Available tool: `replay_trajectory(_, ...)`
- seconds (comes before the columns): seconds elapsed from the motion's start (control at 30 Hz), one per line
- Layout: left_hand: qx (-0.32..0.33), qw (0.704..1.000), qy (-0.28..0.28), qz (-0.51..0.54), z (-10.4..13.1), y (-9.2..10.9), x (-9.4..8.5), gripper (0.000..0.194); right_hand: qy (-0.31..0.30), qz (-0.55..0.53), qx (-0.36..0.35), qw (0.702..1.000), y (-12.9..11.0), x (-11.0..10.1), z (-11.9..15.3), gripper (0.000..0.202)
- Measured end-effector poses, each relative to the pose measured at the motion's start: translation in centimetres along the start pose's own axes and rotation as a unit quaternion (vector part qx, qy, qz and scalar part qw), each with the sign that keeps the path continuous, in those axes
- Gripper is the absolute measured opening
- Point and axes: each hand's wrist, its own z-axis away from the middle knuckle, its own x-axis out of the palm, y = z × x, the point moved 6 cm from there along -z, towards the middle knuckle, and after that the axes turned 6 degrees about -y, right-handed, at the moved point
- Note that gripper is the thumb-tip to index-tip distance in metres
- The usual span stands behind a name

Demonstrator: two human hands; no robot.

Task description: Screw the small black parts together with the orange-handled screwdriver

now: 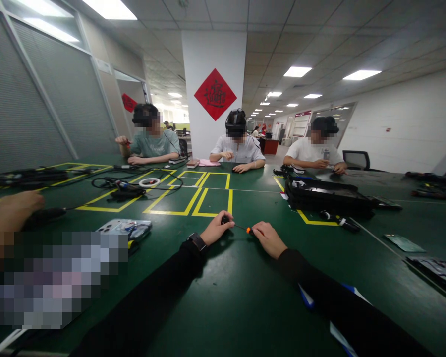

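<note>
Above the green table (223,307), my left hand (214,229) is closed, pinching a small black rounded part (225,219). My right hand (269,240) is closed around what looks like a screwdriver (249,230), with orange showing at the fingertips. Its thin dark shaft runs left toward the black part; whether the tip touches it I cannot tell. Most of the handle is hidden in my fingers. A dark watch (197,242) sits on my left wrist. Blue-and-white packets (351,292) lie partly under my right forearm.
A black tray-like housing (327,194) and a black cylindrical item (347,223) lie at right. Coiled cables (126,187) and a metal plate (124,226) are at left. Three people sit opposite; another person's hand (17,208) reaches in from the left. Yellow tape (211,215) marks the table.
</note>
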Motion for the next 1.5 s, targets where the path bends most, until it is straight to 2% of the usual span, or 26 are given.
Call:
replay_trajectory(0.13,-0.004,1.0,-0.004,0.002,0.04,0.03,0.06,0.021,0.005,-0.013,-0.001,1.0,0.0,-0.05,0.24,0.01)
replay_trajectory(0.3,0.008,1.0,-0.006,0.006,0.03,-0.12,0.04,0.023,0.005,-0.038,0.002,0.999,-0.28,-0.1,0.52,0.018)
replay_trajectory(0.43,0.01,1.0,-0.011,0.013,-0.04,-0.24,0.08,0.022,0.009,-0.018,0.013,1.0,-0.22,-0.22,0.3,0.017)
replay_trajectory(0.57,0.01,1.0,-0.008,0.014,-0.03,-0.23,0.06,0.022,-0.002,0.007,-0.004,1.0,-0.32,-0.18,0.1,0.027)
replay_trajectory(0.77,0.011,1.0,0.0,0.011,-0.01,-0.27,-0.07,0.024,0.009,-0.011,-0.003,1.0,-0.42,-0.34,0.44,0.009)
replay_trajectory(0.93,0.02,1.0,-0.004,0.003,-0.16,-0.51,-0.05,0.024,0.009,-0.037,-0.009,0.999,-0.49,-0.16,0.43,0.016)
replay_trajectory(1.13,0.017,1.0,-0.002,0.005,-0.17,-0.68,-0.06,0.025,0.008,-0.006,-0.01,1.0,-0.24,-0.11,0.04,0.021)
replay_trajectory(1.3,0.016,1.0,-0.004,0.003,-0.12,-0.59,-0.07,0.024,0.017,0.002,-0.016,1.0,-0.43,-0.31,0.22,0.011)
replay_trajectory(1.5,0.021,1.0,-0.011,0.013,-0.16,-0.49,-0.05,0.023,0.017,-0.011,0.001,1.0,-0.62,-0.37,0.41,0.016)
